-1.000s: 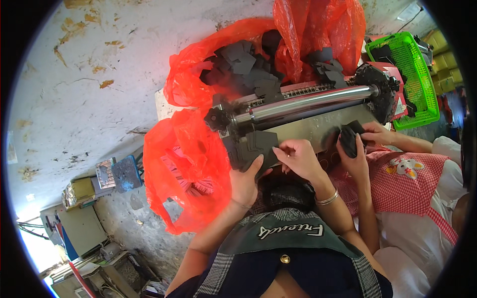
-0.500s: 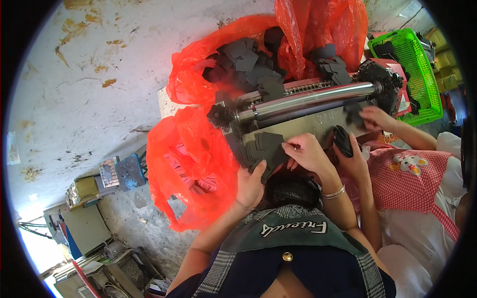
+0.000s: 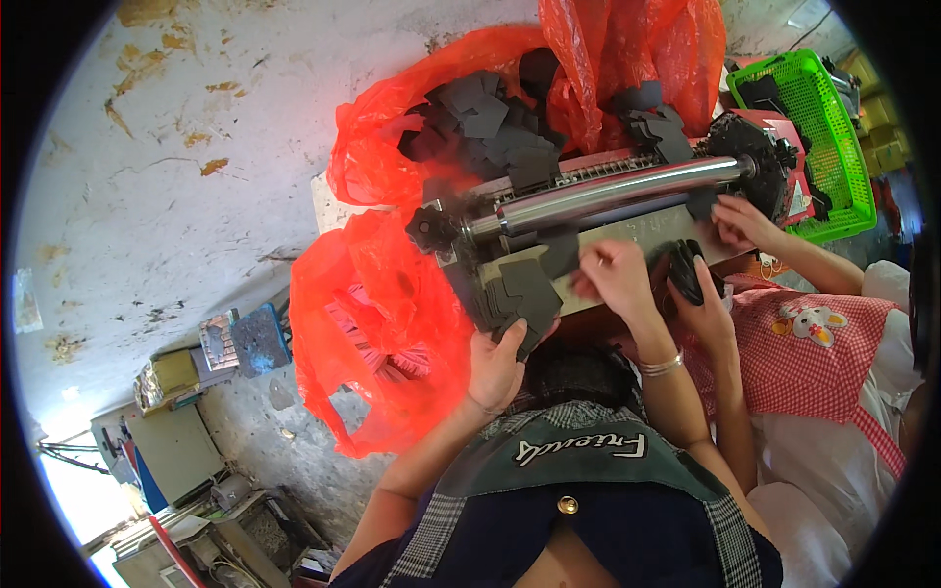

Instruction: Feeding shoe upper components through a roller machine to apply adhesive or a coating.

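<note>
A fanned stack of dark grey, flat pieces (image 3: 521,294) rests in my left hand (image 3: 498,365), thumb on top, over the near left edge of a roller machine's metal plate (image 3: 632,235). One single dark piece (image 3: 559,251) lies on the plate, its far edge at the shiny roller (image 3: 627,196). Just right of that piece is my right hand (image 3: 618,277), its fingers curled and smeared by motion; nothing shows clearly between them. A co-worker on the right holds black pieces (image 3: 684,272) in one hand, with the other hand beside a dark piece (image 3: 702,203) at the roller.
A red plastic bag (image 3: 377,127) full of dark pieces stands behind the machine. Nearer on the left is another red bag (image 3: 377,323) with pink strips inside. Loose pieces (image 3: 659,132) lie beyond the roller. A green basket (image 3: 818,147) is at far right. Black knobs (image 3: 431,227) flank the roller.
My right hand has moved up and away from the stack, and a single dark piece now lies at the roller. The co-worker's dark piece is closer to the roller. My left hand stays put.
</note>
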Available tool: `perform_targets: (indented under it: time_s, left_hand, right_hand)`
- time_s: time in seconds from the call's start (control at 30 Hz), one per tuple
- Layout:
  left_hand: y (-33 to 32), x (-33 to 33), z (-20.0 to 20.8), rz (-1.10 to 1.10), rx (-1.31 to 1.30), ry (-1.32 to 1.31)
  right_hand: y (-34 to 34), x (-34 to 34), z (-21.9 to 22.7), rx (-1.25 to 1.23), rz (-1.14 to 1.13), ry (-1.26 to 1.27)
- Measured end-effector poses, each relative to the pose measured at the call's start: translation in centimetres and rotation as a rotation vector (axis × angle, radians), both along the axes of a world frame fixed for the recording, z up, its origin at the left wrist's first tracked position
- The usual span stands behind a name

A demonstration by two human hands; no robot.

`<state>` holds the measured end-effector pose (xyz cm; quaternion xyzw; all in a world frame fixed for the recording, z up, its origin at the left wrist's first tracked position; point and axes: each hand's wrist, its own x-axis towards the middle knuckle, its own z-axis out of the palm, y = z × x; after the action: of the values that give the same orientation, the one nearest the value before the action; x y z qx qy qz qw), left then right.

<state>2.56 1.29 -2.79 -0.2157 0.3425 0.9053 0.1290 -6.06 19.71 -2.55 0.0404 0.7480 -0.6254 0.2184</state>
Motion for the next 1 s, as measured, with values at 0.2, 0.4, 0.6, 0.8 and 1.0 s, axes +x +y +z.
perform_targets:
  time_s: [0.2,0.4,0.6,0.8,1.0]
  left_hand:
    - [0.0,-0.4,-0.2,0.003,-0.12,0.019]
    - [0.4,-1.1,1.0,-0.036,-0.238,-0.032]
    - [0.5,-1.8,1.8,-0.007,-0.251,-0.128]
    - [0.2,-1.3,0.6,-0.114,-0.3,-0.08]
    - [0.1,-1.5,1.1,-0.167,-0.278,0.001]
  right_hand:
    - [-1.0,1.4,0.8,-0.074,0.164,0.023]
    - [-0.8,-0.4,0.9,-0.018,-0.178,-0.007]
    - [-0.7,1.0,1.8,-0.015,0.161,-0.102]
    - [-1.3,0.1,1.2,0.136,-0.06,0.095]
    - [-1.2,0.7,1.6,0.047,0.177,-0.074]
